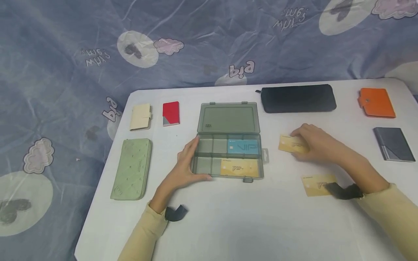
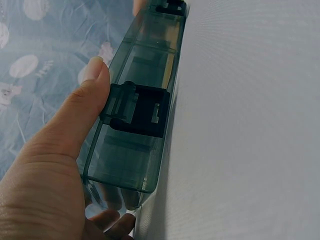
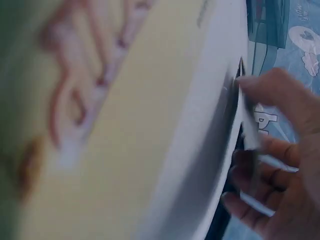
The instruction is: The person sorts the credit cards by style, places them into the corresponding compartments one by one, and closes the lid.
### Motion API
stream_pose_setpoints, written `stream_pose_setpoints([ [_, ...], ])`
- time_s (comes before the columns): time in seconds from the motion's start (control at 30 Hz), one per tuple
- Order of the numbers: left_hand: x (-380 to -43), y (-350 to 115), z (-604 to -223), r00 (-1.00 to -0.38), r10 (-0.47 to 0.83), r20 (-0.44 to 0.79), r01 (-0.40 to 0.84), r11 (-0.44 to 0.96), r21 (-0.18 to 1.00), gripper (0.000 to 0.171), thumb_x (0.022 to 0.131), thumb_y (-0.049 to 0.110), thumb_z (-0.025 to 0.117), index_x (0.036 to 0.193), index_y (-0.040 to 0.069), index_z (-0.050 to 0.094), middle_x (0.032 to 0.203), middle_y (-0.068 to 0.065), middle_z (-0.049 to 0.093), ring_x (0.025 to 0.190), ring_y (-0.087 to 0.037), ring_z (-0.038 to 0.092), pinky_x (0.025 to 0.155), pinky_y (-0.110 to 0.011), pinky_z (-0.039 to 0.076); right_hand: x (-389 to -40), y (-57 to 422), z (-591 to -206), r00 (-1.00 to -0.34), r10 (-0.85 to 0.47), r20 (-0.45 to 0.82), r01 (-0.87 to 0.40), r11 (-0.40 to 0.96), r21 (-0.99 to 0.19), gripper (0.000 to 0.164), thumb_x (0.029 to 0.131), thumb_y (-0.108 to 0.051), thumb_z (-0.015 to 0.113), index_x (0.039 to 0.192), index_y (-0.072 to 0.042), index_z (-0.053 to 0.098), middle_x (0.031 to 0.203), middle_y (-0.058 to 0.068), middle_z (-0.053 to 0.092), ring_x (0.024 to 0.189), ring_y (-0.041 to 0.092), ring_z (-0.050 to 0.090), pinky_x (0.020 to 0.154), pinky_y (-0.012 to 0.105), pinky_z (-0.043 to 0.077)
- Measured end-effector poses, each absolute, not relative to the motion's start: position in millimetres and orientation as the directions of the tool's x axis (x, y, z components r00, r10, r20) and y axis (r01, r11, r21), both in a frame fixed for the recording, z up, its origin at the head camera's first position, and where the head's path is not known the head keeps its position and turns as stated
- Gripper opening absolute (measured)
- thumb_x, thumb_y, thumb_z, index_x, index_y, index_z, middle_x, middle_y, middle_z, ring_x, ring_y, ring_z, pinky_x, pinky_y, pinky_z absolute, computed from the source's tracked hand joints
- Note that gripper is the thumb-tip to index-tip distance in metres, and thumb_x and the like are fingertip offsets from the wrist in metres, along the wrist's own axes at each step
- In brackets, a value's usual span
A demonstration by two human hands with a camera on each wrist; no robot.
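A translucent grey-green compartment box (image 1: 228, 119) lies with its lid folded back. My left hand (image 1: 187, 165) grips its left end, thumb (image 2: 75, 110) along the front edge by a dark latch (image 2: 142, 110) and fingers round the far side. A blue card (image 1: 240, 146) marked VIP sits in the back row, and a gold card (image 1: 238, 167) in the front row. To the right of the box my right hand (image 1: 313, 143) pinches another gold card (image 1: 289, 143) by its right end. A further gold card (image 1: 315, 183) lies on the table below the right forearm.
Along the table's (image 1: 248, 224) left side lie a green wallet (image 1: 132, 168), a cream card holder (image 1: 140, 116) and a red card case (image 1: 171, 113). A black pouch (image 1: 298, 98) is at the back. At the right are an orange holder (image 1: 377, 102) and a dark card case (image 1: 394, 144).
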State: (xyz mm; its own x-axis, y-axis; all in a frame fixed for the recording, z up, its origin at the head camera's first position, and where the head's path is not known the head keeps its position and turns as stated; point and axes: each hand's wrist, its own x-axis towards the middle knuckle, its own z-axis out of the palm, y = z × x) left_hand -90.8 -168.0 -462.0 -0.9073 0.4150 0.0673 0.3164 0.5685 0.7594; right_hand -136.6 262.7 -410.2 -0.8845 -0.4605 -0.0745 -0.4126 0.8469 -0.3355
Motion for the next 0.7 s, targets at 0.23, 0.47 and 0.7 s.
stream_pose_setpoints([
  [0.23, -92, -168, -462, -0.908, 0.413, 0.075, 0.319, 0.563, 0.762, 0.123, 0.059, 0.055, 0.081, 0.151, 0.023, 0.006, 0.154, 0.008, 0.009, 0.139, -0.013, 0.016, 0.103, -0.052, 0.02, -113, 220, -382, -0.847, -0.521, 0.104, -0.515, 0.757, -0.401, 0.049, 0.064, -0.027, 0.084, 0.107, -0.016, 0.061, 0.096, -0.006, 0.057, 0.085, 0.01, 0.045, 0.075, 0.032, 0.036],
  [0.47, -92, -169, -462, -0.91, 0.409, 0.075, 0.315, 0.562, 0.764, 0.123, 0.059, 0.054, 0.082, 0.151, 0.024, 0.006, 0.154, 0.007, 0.009, 0.138, -0.013, 0.017, 0.102, -0.051, 0.021, -97, 169, -383, -0.719, -0.683, 0.128, -0.671, 0.633, -0.387, 0.048, 0.069, -0.042, 0.078, 0.107, -0.018, 0.062, 0.1, -0.008, 0.057, 0.09, 0.01, 0.047, 0.079, 0.032, 0.038],
  [0.7, -92, -169, -463, -0.903, 0.42, 0.085, 0.333, 0.562, 0.757, 0.122, 0.06, 0.054, 0.081, 0.151, 0.023, 0.006, 0.154, 0.008, 0.008, 0.138, -0.012, 0.016, 0.102, -0.05, 0.02, -91, 152, -397, -0.662, -0.727, 0.181, -0.735, 0.584, -0.343, 0.04, 0.071, -0.039, 0.077, 0.102, -0.018, 0.063, 0.102, -0.006, 0.054, 0.094, 0.013, 0.045, 0.078, 0.03, 0.04],
])
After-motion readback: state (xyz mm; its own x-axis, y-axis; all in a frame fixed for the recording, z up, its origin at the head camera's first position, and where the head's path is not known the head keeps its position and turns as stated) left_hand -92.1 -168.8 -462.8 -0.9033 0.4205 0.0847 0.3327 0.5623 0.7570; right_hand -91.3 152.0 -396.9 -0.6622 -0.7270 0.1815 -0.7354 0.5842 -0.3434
